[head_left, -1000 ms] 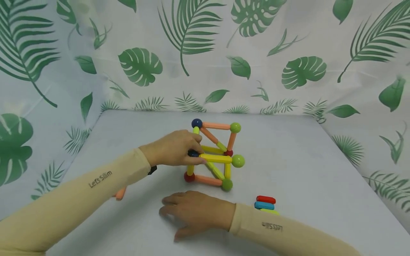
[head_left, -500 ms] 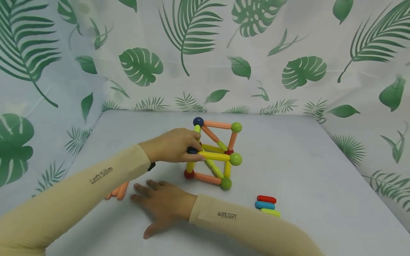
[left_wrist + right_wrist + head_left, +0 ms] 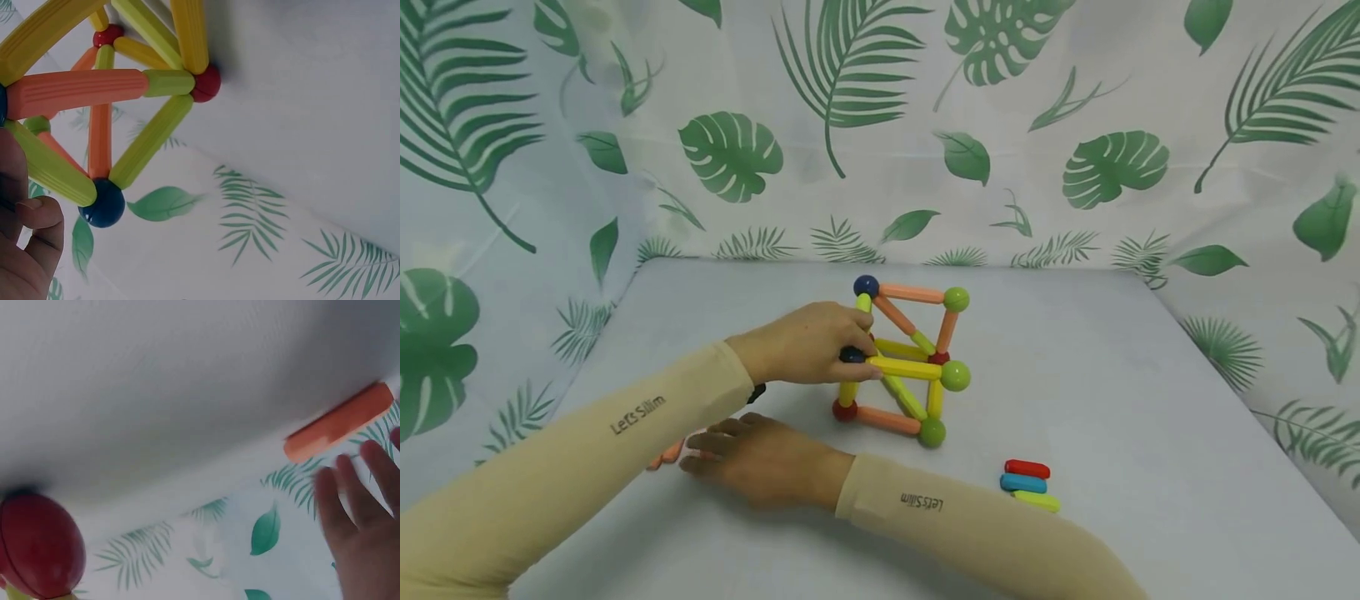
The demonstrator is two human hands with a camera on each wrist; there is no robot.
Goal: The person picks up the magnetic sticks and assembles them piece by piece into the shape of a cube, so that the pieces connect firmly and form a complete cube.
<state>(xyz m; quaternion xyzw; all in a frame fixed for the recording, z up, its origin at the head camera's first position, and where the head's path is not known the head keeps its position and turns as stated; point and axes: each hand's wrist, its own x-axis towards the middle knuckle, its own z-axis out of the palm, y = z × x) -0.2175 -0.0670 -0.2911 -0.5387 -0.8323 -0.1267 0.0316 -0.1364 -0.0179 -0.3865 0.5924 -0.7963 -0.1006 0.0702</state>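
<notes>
A frame of coloured rods and balls (image 3: 910,368) stands mid-table. The left hand (image 3: 812,342) grips it at the dark blue ball (image 3: 852,355), thumb along a yellow rod (image 3: 910,367). In the left wrist view the left hand (image 3: 31,237) curls at the left edge, by a blue ball (image 3: 102,203). The right hand (image 3: 767,461) is low over the table beside orange rods (image 3: 667,455), partly hidden by that hand and the left sleeve. In the right wrist view the fingers of the right hand (image 3: 365,519) are extended near an orange rod (image 3: 340,423).
Red (image 3: 1027,469), blue (image 3: 1023,483) and lime (image 3: 1037,501) rods lie right of the frame, near the right sleeve (image 3: 970,517). The left sleeve (image 3: 625,425) crosses the table's left side. A leaf-printed cloth (image 3: 880,192) stands behind the table.
The right hand has moved left across the table to the orange rods. The left hand keeps its grip, and the frame has shifted only slightly.
</notes>
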